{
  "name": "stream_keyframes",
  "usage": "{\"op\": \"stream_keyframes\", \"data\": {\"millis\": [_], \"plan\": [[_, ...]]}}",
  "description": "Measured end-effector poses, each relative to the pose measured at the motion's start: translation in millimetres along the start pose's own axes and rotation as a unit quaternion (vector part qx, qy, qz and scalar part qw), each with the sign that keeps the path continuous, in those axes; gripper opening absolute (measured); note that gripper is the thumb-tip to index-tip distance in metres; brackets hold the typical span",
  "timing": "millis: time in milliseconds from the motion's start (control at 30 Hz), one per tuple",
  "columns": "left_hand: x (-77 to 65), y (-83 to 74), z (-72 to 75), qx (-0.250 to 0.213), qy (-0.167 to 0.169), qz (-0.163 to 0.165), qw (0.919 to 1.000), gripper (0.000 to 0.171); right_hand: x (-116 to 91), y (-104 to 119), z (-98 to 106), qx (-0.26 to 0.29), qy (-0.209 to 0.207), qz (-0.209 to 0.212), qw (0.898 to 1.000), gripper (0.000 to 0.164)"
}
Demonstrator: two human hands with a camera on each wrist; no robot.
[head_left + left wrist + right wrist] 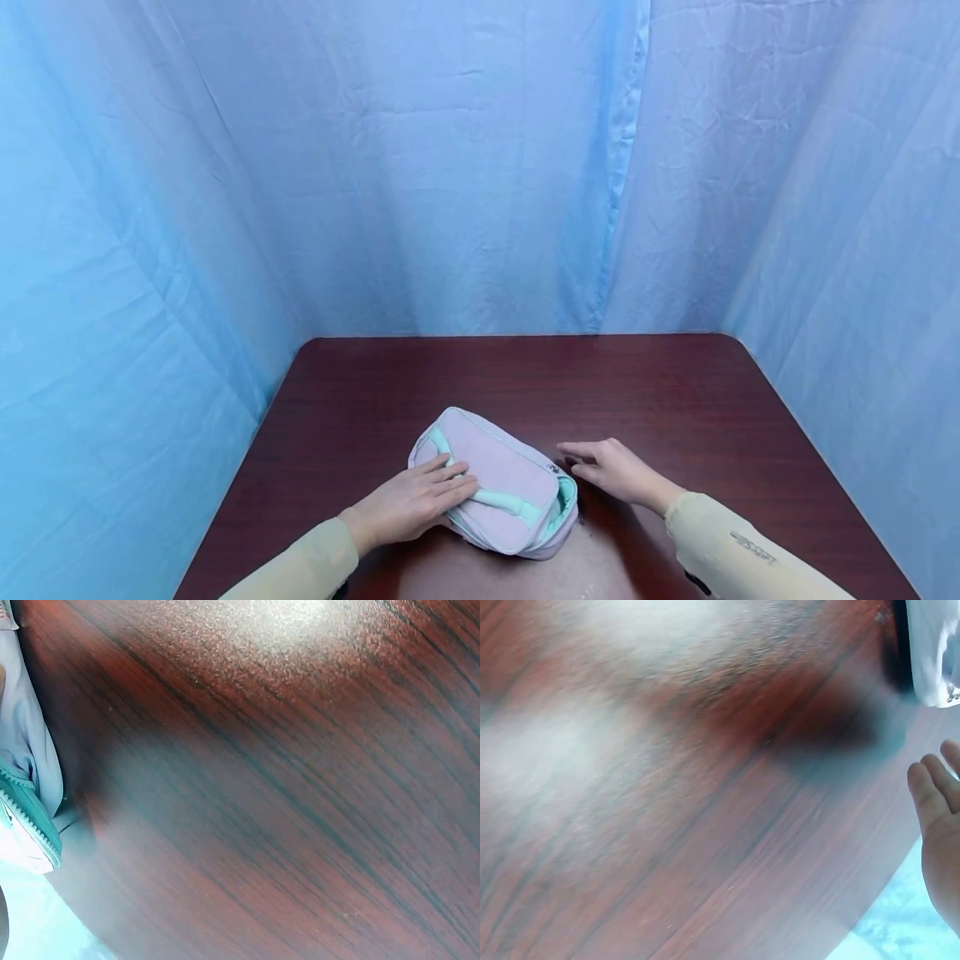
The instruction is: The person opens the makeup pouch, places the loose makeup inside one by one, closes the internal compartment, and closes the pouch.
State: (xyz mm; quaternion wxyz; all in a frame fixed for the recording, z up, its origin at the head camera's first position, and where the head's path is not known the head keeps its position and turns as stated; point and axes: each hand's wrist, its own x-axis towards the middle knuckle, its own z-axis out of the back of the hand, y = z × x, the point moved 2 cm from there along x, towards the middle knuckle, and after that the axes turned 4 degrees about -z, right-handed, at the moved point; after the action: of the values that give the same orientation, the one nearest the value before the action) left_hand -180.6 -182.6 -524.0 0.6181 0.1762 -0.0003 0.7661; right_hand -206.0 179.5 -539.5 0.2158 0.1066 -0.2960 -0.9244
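**On the dark table, two hands at a lilac pouch**

On the reddish-brown wooden table (675,392), toward its near edge and a little left of centre, lies a soft lilac pouch (501,467) with mint-green zip trim and a mint-green strap across its top. It lies flat and at a slant, one end toward the far left, the other toward the near right.

The left hand (416,502) rests on the pouch's near-left part. Its fingers (450,479) are stretched out nearly straight and lie flat across the fabric, the fingertips touching the mint strap; nothing is curled round the pouch, so this grip is apart and pressing rather than clasping. The left wrist view shows only a strip of the pouch (30,750) at the frame's left edge, with its green zip band, and otherwise bare table (285,795).

The right hand (613,471) is just beside the pouch's right end, palm down and low over the table, fingers extended toward the zip corner. It holds nothing and its grip is apart. Whether its fingertips actually touch the pouch is hard to say from the head view. The right wrist view is blurred: it shows relaxed fingers (930,799) at the right edge and a pale corner of the pouch (934,652) apart from them.

Both forearms wear pale yellow sleeves (735,550). Blue cloth curtains (450,167) hang behind and at both sides of the table.
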Motion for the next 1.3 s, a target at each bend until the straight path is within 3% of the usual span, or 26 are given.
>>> {"op": "stream_keyframes", "data": {"millis": [433, 667, 967, 1133, 1300], "plan": [[1.2, 1.2, -2.2, -0.013, -0.022, 0.001, 0.9997, 0.063, 15, 5, -6, 0.023, 0.045, 0.085, 0.995, 0.034], [-0.4, 1.7, -3.7, -0.016, -0.025, 0.002, 0.9996, 0.063, 18, 2, -6, 0.037, 0.051, 0.071, 0.995, 0.022], [-0.4, 2.6, -3.0, -0.02, -0.018, -0.001, 0.9996, 0.061, 18, -2, -8, 0.028, 0.067, 0.088, 0.994, 0.024], [-0.7, 3.0, -2.6, -0.018, -0.013, -0.001, 0.9997, 0.059, 20, 0, -7, 0.024, 0.078, 0.066, 0.994, 0.019], [-0.9, 2.9, -1.2, -0.021, -0.005, -0.002, 0.9998, 0.06, 22, 4, -4, 0.025, 0.063, 0.049, 0.997, 0.02]]}}
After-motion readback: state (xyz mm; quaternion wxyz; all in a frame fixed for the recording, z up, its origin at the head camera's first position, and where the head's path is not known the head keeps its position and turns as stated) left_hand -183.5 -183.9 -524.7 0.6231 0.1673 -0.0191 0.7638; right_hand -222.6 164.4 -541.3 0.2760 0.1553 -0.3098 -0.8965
